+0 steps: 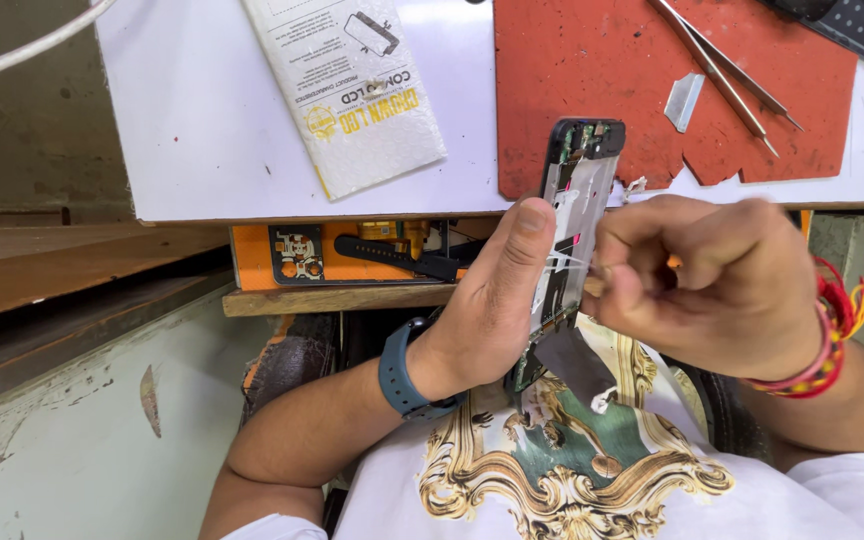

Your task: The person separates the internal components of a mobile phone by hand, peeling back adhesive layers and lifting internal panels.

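Left hand (487, 300), at centre frame, is wrapped around an opened phone chassis (574, 215), thumb pressed along its left edge, so that the exposed interior faces the camera and stays steady. Right hand (722, 285), just right of it, is curled into a pinch, fingertips together on what appears to be a thin strip or film meeting the chassis at mid-height; motion blur leaves its exact nature uncertain. A dark flat flap (577, 362) hangs from the lower end of the chassis, above the printed shirt (552, 470). A blue wristwatch (402, 372) sits on the left wrist; red thread bands (832, 335) circle the right. Behind the hands, a white worktop (202, 110) spans the upper frame, keeping tools within reach: a red mat (592, 80) at upper right carries steel tweezers (727, 75) and a small metal plate (684, 100). A white padded parts pouch (347, 90) lies at upper centre. Beneath the worktop edge, an orange tray (252, 255) holds small components.
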